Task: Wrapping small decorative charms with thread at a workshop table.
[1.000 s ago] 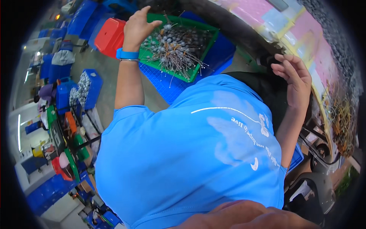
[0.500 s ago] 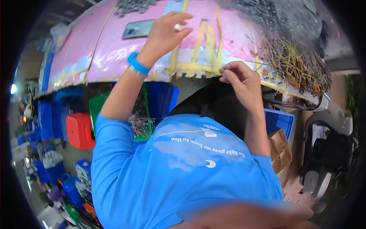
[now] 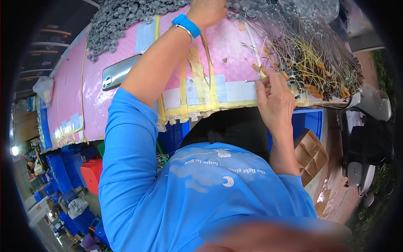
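Observation:
My left hand (image 3: 207, 13) reaches to the far side of the pink-covered table (image 3: 126, 40), at a pile of small grey round parts (image 3: 121, 21). The top of the picture cuts off part of it, so I cannot tell what its fingers hold. My right hand (image 3: 276, 96) is closed in a pinch above the table's near edge. A thin rod-like piece with a bright metallic end (image 3: 250, 80) sticks out to the left from its fingers; the rest of the piece is hidden. Just right of this hand lies a tangled heap of yellow and brown wires (image 3: 323, 73).
A phone (image 3: 119, 72) lies on the table beside my left forearm. Clear plastic (image 3: 317, 12) covers the back right. Below the table stand blue bins (image 3: 308, 122), a red stool-like box (image 3: 91, 174) and a brown paper bag (image 3: 310, 155).
My left hand has reached forward to the grey parts. My right hand has moved from the table's edge toward the wire heap, and a thin rod now shows in its fingers. The view has shifted.

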Action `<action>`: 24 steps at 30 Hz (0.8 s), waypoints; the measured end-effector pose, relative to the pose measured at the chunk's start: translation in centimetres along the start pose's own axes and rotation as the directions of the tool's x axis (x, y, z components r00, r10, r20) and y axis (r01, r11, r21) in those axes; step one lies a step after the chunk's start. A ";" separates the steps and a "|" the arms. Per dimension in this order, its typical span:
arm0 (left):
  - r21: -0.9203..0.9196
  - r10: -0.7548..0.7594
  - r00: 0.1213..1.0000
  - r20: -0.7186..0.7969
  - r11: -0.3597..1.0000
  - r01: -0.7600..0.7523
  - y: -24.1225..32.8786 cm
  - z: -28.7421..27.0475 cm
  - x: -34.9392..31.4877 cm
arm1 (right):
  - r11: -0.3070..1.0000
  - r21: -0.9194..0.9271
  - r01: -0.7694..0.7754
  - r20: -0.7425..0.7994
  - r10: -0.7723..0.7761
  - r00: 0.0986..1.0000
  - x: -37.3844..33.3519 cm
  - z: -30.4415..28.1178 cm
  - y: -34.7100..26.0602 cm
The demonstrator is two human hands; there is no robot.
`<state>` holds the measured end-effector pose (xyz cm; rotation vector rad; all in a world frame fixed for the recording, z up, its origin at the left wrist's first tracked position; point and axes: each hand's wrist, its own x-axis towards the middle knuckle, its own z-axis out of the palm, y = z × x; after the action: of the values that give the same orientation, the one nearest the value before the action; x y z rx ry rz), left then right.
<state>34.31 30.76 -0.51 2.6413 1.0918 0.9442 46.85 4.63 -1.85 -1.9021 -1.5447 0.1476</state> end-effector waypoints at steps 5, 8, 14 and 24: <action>-0.007 -0.099 0.968 0.229 0.995 0.103 -2.3 -0.8 0.6 | 0.991 -0.069 0.113 -0.032 -0.115 0.993 0.6 0.2 0.3; -0.044 -0.109 0.938 0.329 0.990 0.131 -2.1 -1.8 0.7 | 0.981 -0.025 0.194 -0.014 -0.194 0.981 0.6 0.4 0.8; 0.029 0.063 0.987 0.149 0.997 -0.068 -2.0 -0.7 -0.4 | 0.976 0.073 0.207 -0.021 -0.206 0.978 -0.3 -0.1 1.0; -0.031 0.057 0.989 0.140 0.998 -0.053 -1.9 -1.7 -2.7 | 0.996 0.088 -0.032 -0.041 0.036 0.999 -3.5 -2.1 2.3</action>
<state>30.73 30.14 -1.09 2.6814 0.9728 0.7622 48.72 0.40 -2.65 -1.8524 -1.4546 0.1855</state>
